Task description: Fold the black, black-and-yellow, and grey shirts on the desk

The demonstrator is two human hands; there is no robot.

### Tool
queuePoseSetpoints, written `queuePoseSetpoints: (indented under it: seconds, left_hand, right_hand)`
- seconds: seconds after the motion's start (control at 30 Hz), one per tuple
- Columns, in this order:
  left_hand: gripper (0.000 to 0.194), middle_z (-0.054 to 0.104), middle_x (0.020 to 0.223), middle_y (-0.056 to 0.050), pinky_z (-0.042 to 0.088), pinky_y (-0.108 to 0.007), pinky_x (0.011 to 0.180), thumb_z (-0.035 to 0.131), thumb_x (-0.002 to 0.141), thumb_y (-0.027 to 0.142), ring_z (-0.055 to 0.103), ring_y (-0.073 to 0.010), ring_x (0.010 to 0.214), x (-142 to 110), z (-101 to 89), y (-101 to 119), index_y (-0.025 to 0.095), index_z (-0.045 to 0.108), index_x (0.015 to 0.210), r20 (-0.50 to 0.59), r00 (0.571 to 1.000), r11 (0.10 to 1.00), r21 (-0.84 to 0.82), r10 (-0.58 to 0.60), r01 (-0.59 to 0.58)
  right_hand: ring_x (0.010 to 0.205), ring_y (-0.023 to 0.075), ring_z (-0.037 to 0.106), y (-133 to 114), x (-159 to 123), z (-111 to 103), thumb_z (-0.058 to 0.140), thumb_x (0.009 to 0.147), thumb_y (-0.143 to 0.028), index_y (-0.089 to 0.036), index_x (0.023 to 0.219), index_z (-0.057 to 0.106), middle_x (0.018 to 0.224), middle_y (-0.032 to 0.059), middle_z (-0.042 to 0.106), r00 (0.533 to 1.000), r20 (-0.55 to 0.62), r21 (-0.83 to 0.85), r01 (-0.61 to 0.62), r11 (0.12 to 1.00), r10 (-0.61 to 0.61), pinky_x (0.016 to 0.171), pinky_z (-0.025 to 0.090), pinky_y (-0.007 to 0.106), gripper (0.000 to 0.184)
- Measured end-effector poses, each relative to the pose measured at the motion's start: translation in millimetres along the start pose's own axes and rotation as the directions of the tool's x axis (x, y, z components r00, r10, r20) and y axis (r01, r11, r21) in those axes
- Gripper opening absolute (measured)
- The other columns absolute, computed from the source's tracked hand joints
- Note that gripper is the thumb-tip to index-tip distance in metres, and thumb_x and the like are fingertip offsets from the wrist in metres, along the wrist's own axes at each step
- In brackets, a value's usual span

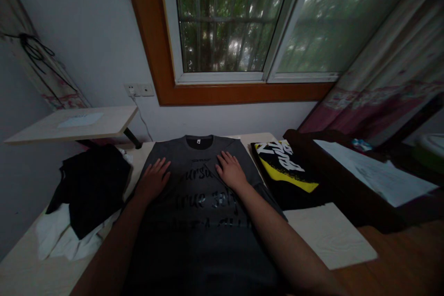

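Observation:
A dark grey T-shirt (194, 180) with black lettering lies spread out on the table, its collar towards the window. My left hand (155, 179) rests flat on the left side of its chest, fingers stretched out. On the right side of the chest lies my right hand (231, 171), palm down with the fingers extended. Neither hand grips the cloth. To the right of the shirt is a folded black T-shirt (282, 166) with yellow and white print. Crumpled black clothing (97, 180) sits on white cloth (58, 236) at the left.
A small raised shelf (45, 125) with a paper on it stands at the back left. Behind the pale tabletop (329, 233) are a wall socket (138, 89) with a cable and a framed window (225, 23). A white sheet (374, 171) lies on a dark surface at the right.

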State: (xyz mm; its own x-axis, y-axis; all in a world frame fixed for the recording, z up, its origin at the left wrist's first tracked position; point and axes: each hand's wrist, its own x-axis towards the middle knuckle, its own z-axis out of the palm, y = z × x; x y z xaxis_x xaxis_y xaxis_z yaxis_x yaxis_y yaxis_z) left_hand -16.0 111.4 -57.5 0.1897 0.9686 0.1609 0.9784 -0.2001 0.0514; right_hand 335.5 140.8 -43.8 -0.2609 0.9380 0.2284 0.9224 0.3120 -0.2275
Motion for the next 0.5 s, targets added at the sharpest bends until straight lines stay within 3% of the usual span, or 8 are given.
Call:
queuePoseSetpoints:
  seconds: [0.23,0.4,0.5]
  left_hand:
    - [0.062,0.028,0.168,-0.007,0.030,-0.050,0.123,0.034,0.104,0.043,0.027,-0.0267,0.154,-1.6,-0.2,1.1,0.021,0.026,0.162,-0.065,0.998,1.000,-0.014,0.003,-0.004]
    - [0.054,0.036,0.165,-0.006,0.028,-0.053,0.123,0.034,0.104,0.042,0.029,-0.0292,0.153,-1.8,-0.8,1.7,0.024,0.044,0.154,-0.023,1.000,1.000,0.009,0.014,-0.014]
    - [0.055,0.035,0.165,-0.006,0.028,-0.052,0.123,0.033,0.104,0.043,0.029,-0.0290,0.154,-2.1,-2.7,2.8,0.023,0.041,0.155,-0.021,1.000,1.000,0.005,0.007,-0.007]
  right_hand:
    - [0.151,0.0270,0.032,1.6,0.0,3.0,0.045,0.103,-0.041,-0.017,0.148,0.053,0.161,0.0124,0.042,1.000,-0.019,0.005,0.004,1.000,-0.004,0.124,0.023,0.047,0.052]
    - [0.151,0.0272,0.033,1.4,0.0,1.7,0.044,0.103,-0.040,-0.017,0.148,0.053,0.160,0.0119,0.042,1.000,-0.019,0.003,0.004,1.000,-0.004,0.124,0.024,0.048,0.052]
    - [0.151,0.0275,0.033,1.3,-0.1,1.0,0.044,0.103,-0.041,-0.017,0.148,0.053,0.160,0.0118,0.042,1.000,-0.013,0.002,0.005,1.000,-0.005,0.124,0.024,0.048,0.052]
